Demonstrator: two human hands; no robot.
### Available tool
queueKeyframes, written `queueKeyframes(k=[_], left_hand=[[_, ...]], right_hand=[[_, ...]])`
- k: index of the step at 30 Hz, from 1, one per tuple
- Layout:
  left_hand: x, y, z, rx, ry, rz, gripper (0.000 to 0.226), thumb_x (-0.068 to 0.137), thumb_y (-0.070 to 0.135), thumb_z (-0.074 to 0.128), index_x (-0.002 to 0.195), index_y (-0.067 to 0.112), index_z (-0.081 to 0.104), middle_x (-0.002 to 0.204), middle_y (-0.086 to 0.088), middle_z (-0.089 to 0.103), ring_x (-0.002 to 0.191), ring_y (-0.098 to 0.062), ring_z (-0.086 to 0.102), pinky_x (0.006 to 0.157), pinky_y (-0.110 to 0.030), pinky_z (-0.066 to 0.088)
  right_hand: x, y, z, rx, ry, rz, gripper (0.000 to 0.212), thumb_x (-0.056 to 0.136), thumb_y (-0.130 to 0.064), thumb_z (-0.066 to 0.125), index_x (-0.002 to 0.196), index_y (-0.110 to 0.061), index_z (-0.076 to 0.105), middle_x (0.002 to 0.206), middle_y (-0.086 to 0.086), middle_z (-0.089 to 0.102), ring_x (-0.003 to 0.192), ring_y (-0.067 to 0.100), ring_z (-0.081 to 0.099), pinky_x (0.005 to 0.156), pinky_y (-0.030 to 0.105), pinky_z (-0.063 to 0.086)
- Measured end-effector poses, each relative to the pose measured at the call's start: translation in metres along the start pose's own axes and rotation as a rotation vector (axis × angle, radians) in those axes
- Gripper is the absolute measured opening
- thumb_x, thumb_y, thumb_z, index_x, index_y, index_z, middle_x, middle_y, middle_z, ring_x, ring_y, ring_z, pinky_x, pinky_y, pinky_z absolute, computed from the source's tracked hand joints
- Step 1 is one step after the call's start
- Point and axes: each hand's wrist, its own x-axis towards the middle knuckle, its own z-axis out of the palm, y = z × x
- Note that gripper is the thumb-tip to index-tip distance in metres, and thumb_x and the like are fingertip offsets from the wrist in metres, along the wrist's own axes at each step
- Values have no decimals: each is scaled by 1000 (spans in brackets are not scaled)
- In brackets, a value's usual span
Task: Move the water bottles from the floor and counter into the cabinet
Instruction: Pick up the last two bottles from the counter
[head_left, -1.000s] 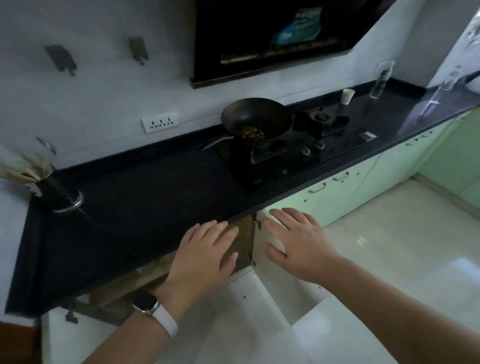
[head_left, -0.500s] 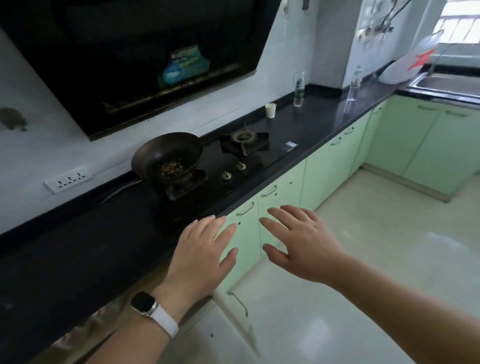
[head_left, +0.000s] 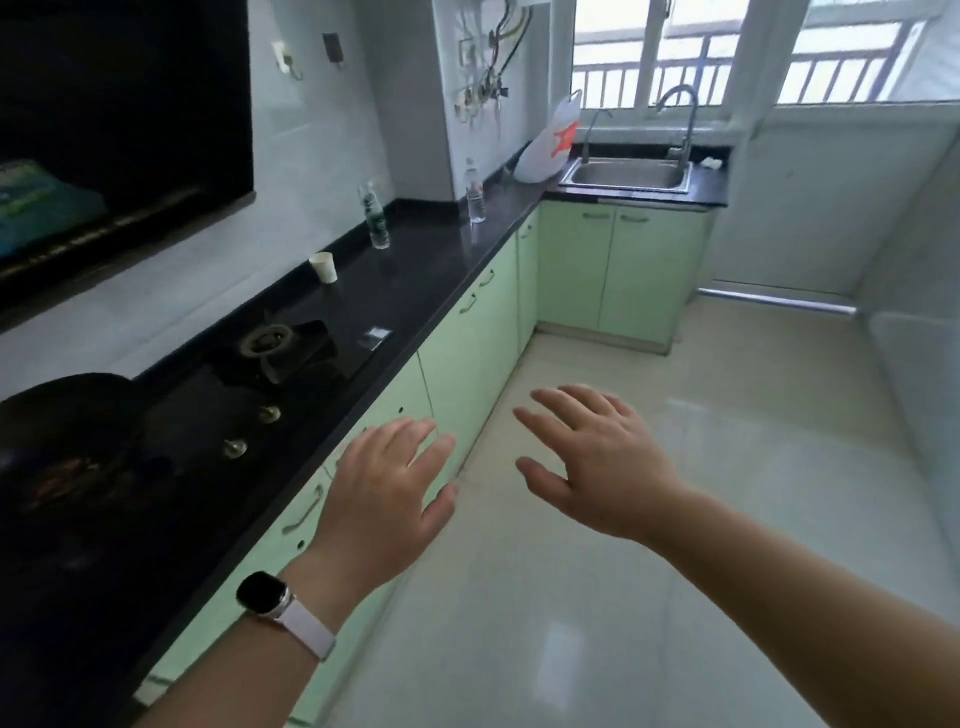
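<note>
Two water bottles stand upright on the black counter (head_left: 415, 291). One with a green label (head_left: 377, 221) is near the wall; a clear one (head_left: 475, 195) stands farther along by the corner. My left hand (head_left: 382, 499), with a watch on its wrist, hovers palm down in front of the green cabinet doors (head_left: 467, 332). My right hand (head_left: 597, 462) hovers over the floor beside it. Both hands are empty with fingers spread, far from the bottles. All cabinet doors in view are closed.
A wok (head_left: 62, 441) sits on the gas hob (head_left: 270, 358) at the left. A paper cup (head_left: 324, 267) stands past the burner. A white bag (head_left: 550, 145) leans beside the steel sink (head_left: 631, 174) under the window. Glossy pale floor (head_left: 649, 519) stretches to the right.
The view has swung right, from an open cabinet under the counter toward the sink and window. Both hands stay spread and empty in front of me.
</note>
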Motion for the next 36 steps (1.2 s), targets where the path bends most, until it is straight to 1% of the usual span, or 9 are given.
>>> queueKeyframes(k=[5, 10, 14, 16, 21, 25, 29, 33, 36], left_hand=[[53, -5, 46, -84, 10, 56, 45, 90, 41, 53, 122, 14, 68, 124, -11, 66, 117, -34, 60, 99, -52, 45], [115, -27, 100, -148, 10, 88, 46, 90, 42, 52, 124, 15, 67, 126, -10, 65, 118, -34, 59, 99, -53, 45], [170, -61, 141, -200, 3, 109, 44, 91, 40, 51, 124, 16, 67, 127, -9, 65, 119, -33, 59, 100, -52, 45], [196, -84, 158, -200, -8, 114, 45, 91, 41, 51, 124, 16, 68, 127, -9, 66, 119, -33, 60, 101, -51, 44], [255, -144, 191, -190, 17, 139, 46, 90, 42, 50, 123, 17, 68, 126, -9, 66, 119, -32, 59, 104, -46, 33], [297, -172, 212, -173, 7, 179, 47, 90, 42, 49, 123, 15, 69, 124, -10, 67, 117, -34, 62, 104, -47, 31], [333, -185, 229, -185, -3, 197, 46, 91, 41, 49, 122, 15, 70, 124, -10, 68, 117, -34, 62, 103, -47, 35], [366, -195, 253, -170, -70, 184, 46, 92, 42, 49, 125, 15, 68, 126, -10, 67, 119, -33, 60, 102, -52, 43], [394, -200, 272, -151, -89, 159, 45, 93, 42, 50, 125, 16, 67, 127, -9, 66, 121, -32, 59, 103, -53, 43]], right_hand=[[17, 37, 4, -52, 19, 75, 55, 91, -55, 41, 129, -21, 61, 129, 4, 62, 119, 31, 55, 97, 41, 44], [56, 76, 29, -106, -21, 130, 55, 91, -55, 42, 129, -21, 61, 130, 5, 62, 119, 31, 56, 97, 42, 45], [112, 102, 52, -131, -52, 199, 55, 91, -56, 41, 129, -22, 61, 131, 5, 62, 120, 31, 56, 98, 41, 45], [144, 113, 65, -136, -75, 204, 55, 91, -56, 41, 128, -22, 62, 131, 6, 63, 119, 32, 57, 98, 42, 46], [222, 132, 91, -143, -83, 206, 54, 91, -55, 41, 127, -21, 63, 130, 7, 63, 119, 32, 57, 96, 43, 47], [264, 152, 105, -138, -58, 209, 54, 92, -55, 42, 128, -21, 63, 132, 8, 62, 120, 32, 56, 98, 43, 45], [292, 180, 116, -139, -46, 226, 53, 91, -54, 43, 126, -20, 64, 131, 8, 62, 118, 33, 57, 96, 44, 47], [323, 218, 136, -104, -35, 229, 54, 91, -55, 42, 127, -20, 64, 130, 8, 63, 119, 34, 57, 98, 43, 46], [351, 253, 153, -68, -29, 204, 54, 92, -55, 43, 128, -21, 63, 130, 7, 63, 120, 33, 57, 98, 43, 45]])
